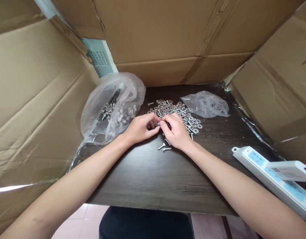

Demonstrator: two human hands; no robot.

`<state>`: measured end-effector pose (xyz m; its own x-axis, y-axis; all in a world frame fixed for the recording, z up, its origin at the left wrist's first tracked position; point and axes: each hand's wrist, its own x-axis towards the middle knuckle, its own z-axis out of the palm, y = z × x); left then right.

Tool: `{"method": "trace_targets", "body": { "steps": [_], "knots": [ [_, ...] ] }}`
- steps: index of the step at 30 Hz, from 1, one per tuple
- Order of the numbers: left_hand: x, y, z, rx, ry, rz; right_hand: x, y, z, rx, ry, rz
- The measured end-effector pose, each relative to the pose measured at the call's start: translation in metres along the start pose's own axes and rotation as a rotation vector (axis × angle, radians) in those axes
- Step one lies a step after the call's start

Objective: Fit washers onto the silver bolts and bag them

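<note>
My left hand (143, 128) and my right hand (177, 131) meet at the fingertips over the near edge of a pile of bolts, nuts and washers (190, 121). Thumb and fingers of both are pinched around a small metal fastener (158, 123), mostly covered, so its exact kind is unclear. Just below my right hand, a few loose bolts (161, 146) lie on the dark wooden table (153, 179). Part of the pile is hidden behind my right hand.
An open clear plastic bag (128, 89) holding metal fasteners stands left of the pile. Another, smaller plastic bag (207, 103) lies at the back right. A white power strip (257, 162) with a plugged-in adapter (289, 170) sits at right. Cardboard walls (162, 33) surround the table.
</note>
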<state>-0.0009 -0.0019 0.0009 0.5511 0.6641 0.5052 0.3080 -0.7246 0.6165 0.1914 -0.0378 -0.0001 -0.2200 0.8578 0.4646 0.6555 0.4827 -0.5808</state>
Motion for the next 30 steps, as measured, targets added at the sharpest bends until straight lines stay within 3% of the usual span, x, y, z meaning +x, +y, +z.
{"method": "trace_targets", "body": {
  "steps": [30],
  "knots": [
    [-0.0003,0.0012,-0.0003,-0.018,0.025,0.015,-0.0013,-0.0011,-0.0013,-0.002,0.018,-0.03]
  ]
}}
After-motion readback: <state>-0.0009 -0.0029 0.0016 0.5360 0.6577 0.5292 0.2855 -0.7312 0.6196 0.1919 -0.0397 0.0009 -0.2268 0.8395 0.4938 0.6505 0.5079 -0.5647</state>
